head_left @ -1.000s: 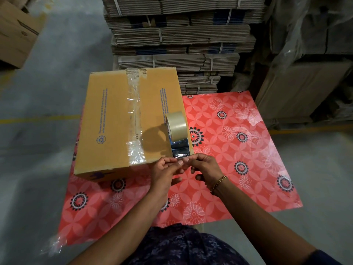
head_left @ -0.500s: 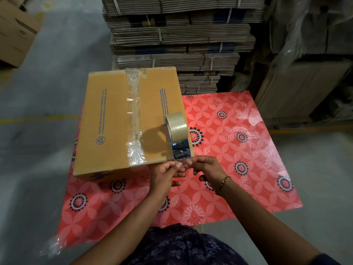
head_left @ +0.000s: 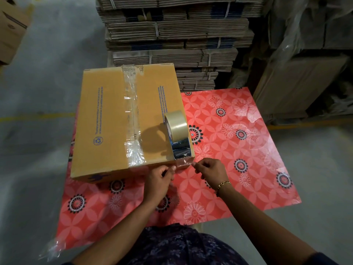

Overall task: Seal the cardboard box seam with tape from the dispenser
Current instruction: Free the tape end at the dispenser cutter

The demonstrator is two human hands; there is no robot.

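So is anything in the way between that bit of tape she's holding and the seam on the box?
Nothing visible. Both hands, left and right, pinch the tape end at the box's near right corner. The seam lies to the left, already under clear tape, with bare cardboard between. The tape dispenser stands behind, not across.

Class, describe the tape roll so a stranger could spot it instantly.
Start at the red floral mat, then the cardboard box on it. At the box's near right corner stands the tape roll, upright on its shiny dispenser, the only round thing there.
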